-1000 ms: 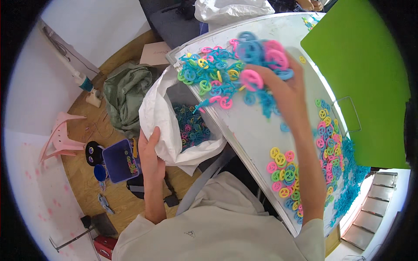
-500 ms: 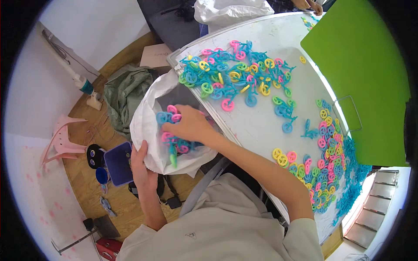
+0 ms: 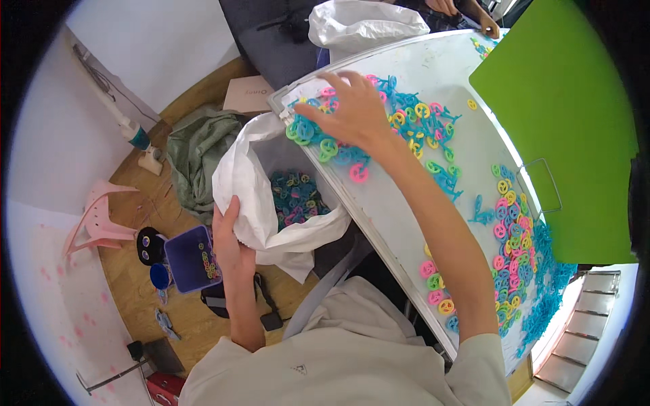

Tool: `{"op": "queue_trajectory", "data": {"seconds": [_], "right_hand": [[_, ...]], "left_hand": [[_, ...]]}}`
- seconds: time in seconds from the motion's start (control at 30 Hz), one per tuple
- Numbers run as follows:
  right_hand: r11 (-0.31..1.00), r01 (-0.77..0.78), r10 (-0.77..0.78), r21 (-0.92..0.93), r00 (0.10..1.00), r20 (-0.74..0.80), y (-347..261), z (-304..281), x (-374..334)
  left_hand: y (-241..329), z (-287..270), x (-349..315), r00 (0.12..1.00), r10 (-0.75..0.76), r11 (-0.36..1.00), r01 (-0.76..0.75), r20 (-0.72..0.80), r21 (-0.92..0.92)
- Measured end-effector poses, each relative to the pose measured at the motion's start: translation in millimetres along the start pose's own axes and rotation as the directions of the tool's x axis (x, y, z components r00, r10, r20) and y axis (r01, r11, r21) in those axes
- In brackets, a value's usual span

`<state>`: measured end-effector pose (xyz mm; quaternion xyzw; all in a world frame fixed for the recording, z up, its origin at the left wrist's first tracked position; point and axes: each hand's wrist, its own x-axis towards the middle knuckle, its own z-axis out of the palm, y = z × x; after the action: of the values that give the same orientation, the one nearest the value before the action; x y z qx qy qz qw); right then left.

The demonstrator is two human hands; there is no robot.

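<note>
With its thumb on the outside, my left hand [image 3: 233, 250] grips the near-left edge of a white woven sack [image 3: 238, 193]. The sack hangs with its mouth spread beside the table; inside lie many small plastic toy bicycles [image 3: 298, 196], with teal frames and coloured wheels. Over the table's far-left corner, my right hand [image 3: 355, 111] has its fingers spread above a heap of the same toy bicycles [image 3: 413, 115]. It holds nothing that I can see, and it hides part of the heap.
The white table [image 3: 399, 210] carries loose coloured wheels [image 3: 511, 250] and a mound of teal frames [image 3: 542, 291] at right. A green panel [image 3: 562, 135] stands over its far side. Another person's hand [image 3: 489, 26] works at the far edge. A purple bin [image 3: 186, 260] sits on the floor.
My right hand has moved from the sack's mouth, where it was among toy bicycles, up to the table heap. Those toys now lie lower in the sack. My left hand still holds the sack.
</note>
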<state>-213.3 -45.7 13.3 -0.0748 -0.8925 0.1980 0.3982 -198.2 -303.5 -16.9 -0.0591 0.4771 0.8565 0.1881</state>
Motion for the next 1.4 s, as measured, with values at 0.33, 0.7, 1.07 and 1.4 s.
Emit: {"op": "queue_trajectory", "data": {"seconds": [0.33,0.7,1.07,1.4], "right_hand": [[0.955,-0.052,-0.026,0.291,0.966,0.257,-14.8,0.9,-34.7],[0.901,0.300,-0.368,0.314,0.911,0.186,-48.6,-18.0,-54.6],[0.943,-0.318,0.329,-0.102,0.938,0.107,93.0,-70.9,-54.4],[0.965,-0.259,0.257,-0.038,0.915,0.311,11.7,-62.6,-62.4]], "left_hand": [[-2.4,5.8,14.6,1.000,0.026,0.996,-0.025,0.011,-0.082],[-6.0,0.5,10.4,0.999,0.009,0.997,-0.007,0.031,-0.073],[-8.9,10.5,6.9,0.999,-0.003,0.999,0.001,0.032,0.048],[-8.1,9.6,5.0,0.998,0.020,0.998,-0.024,0.056,0.065]]}}
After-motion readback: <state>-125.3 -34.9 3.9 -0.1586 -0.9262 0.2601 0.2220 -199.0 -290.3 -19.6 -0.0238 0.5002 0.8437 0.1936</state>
